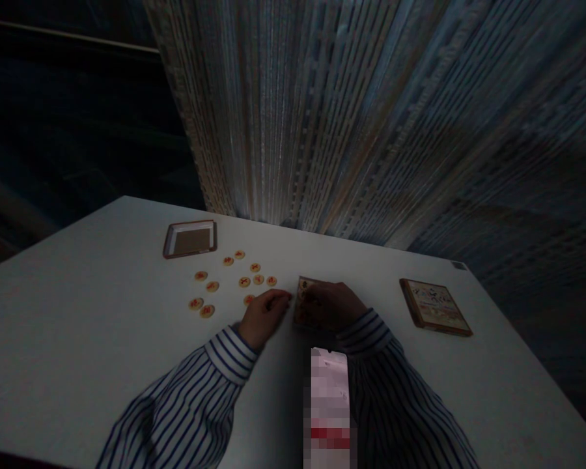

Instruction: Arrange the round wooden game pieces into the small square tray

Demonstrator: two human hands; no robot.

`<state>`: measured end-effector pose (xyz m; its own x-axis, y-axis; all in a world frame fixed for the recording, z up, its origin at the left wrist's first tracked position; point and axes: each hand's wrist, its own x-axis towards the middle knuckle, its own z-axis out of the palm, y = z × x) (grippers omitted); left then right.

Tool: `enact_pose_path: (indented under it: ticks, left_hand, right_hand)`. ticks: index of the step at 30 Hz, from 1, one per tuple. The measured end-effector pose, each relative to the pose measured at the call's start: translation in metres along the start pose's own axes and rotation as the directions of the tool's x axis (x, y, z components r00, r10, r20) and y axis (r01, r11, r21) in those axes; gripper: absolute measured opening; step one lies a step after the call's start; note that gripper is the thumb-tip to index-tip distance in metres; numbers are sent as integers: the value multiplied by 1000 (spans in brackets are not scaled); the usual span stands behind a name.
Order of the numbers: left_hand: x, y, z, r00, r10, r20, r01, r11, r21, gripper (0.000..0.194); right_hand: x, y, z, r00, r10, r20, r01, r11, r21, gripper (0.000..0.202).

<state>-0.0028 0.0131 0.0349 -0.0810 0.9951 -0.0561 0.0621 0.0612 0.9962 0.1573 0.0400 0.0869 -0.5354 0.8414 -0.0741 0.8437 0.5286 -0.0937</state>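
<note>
My left hand [265, 316] is closed, its fingertips pinched at the left side of a small open box [301, 317]; whatever it may hold is too small to make out. Over that box lies my right hand [333, 303], dark and with its fingers curled down into it, so the fingertips and anything between them are hidden. A dark-marked round piece [305, 284] shows in the box's upper left corner. Left of my hands, several round pieces with red markings [245, 282] are spread on the white table [102, 312]. One more piece [249, 299] is partly covered by my left hand.
A shallow brown-rimmed tray or lid [190, 253] rests at the back left. At the right lies a flat box with a printed cover [435, 303]. A lit phone [330, 384], partly pixelated, is near my right forearm. Striped curtains [293, 117] hang behind the table.
</note>
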Motion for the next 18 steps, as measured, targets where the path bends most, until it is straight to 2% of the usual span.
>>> enact_pose_path:
  ticks: [18]
  left_hand:
    - [-1,-2,-2,997,56,50,-65,981,183,25]
  right_hand:
    - [5,0,6,994,-16,105,21,999,-37,25]
